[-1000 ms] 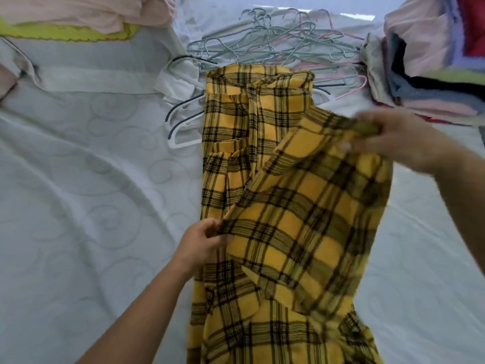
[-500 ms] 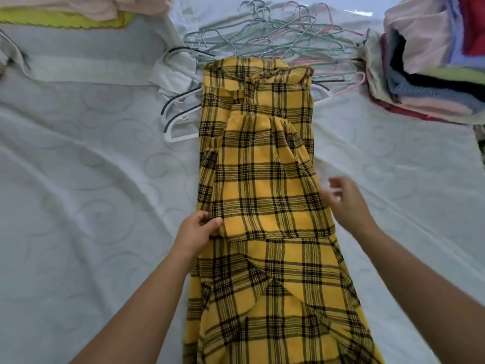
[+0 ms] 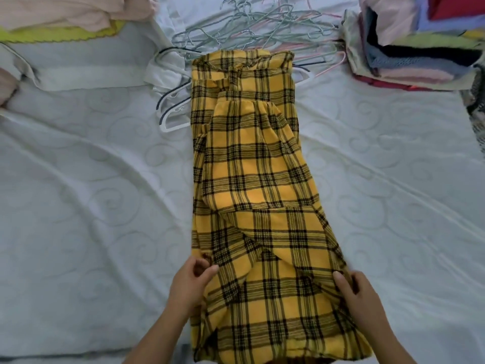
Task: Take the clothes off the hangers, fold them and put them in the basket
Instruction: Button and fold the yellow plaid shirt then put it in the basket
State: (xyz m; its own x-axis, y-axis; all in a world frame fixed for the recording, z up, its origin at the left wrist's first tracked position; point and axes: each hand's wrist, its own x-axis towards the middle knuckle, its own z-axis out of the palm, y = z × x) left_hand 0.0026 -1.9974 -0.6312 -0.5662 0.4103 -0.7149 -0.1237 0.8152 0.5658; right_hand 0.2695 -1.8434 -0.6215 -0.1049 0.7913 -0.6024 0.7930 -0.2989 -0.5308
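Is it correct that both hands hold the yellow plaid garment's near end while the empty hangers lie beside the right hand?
No: the head view shows the empty hangers by the yellow plaid garment's far end. The left hand and right hand do hold its near end.

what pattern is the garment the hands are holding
Yellow with a black plaid check on the garment, seen best in the head view.

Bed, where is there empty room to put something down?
Bare sheet left of the yellow plaid garment, below the white cloth; more on its right, below the folded stack. Crowded along the top: hangers and loose clothes.
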